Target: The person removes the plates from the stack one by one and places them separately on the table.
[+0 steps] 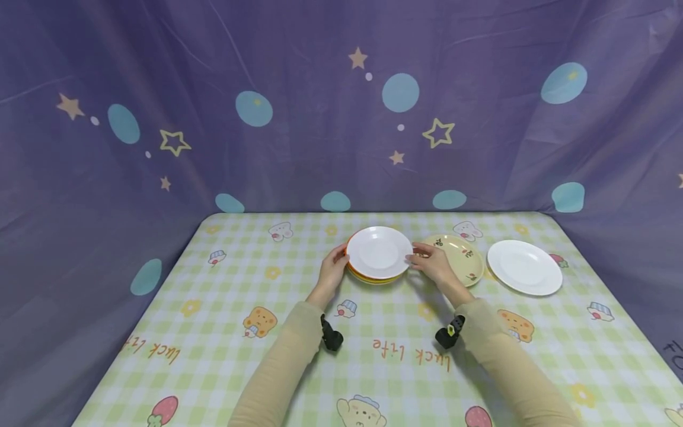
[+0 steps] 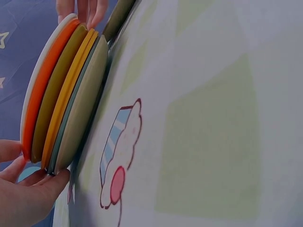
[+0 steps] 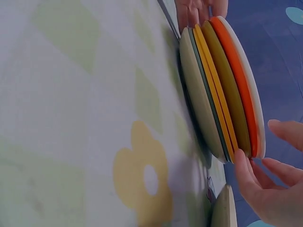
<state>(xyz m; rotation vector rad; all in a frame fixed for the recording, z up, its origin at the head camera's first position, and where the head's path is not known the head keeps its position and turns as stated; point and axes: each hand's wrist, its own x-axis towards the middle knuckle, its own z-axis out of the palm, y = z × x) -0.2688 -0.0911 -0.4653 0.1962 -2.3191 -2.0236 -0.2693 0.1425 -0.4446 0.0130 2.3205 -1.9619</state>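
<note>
A stack of plates with a white plate (image 1: 379,252) on top lies near the back middle of the table. Below the white one, the left wrist view has orange (image 2: 45,90), olive, yellow, dark green and cream (image 2: 85,104) rims. My left hand (image 1: 331,273) grips the stack's left edge, fingertips against the rims. On the opposite edge my right hand (image 1: 437,270) holds the rims; in the right wrist view one raised digit (image 3: 286,132) stands off the white rim (image 3: 258,113).
Just right of the stack lies a pale yellow plate (image 1: 461,261) with small printed figures, partly behind my right hand. Farther right is a white plate (image 1: 524,267). A checked cloth (image 1: 213,302) covers the table, and a purple curtain (image 1: 309,160) hangs behind it.
</note>
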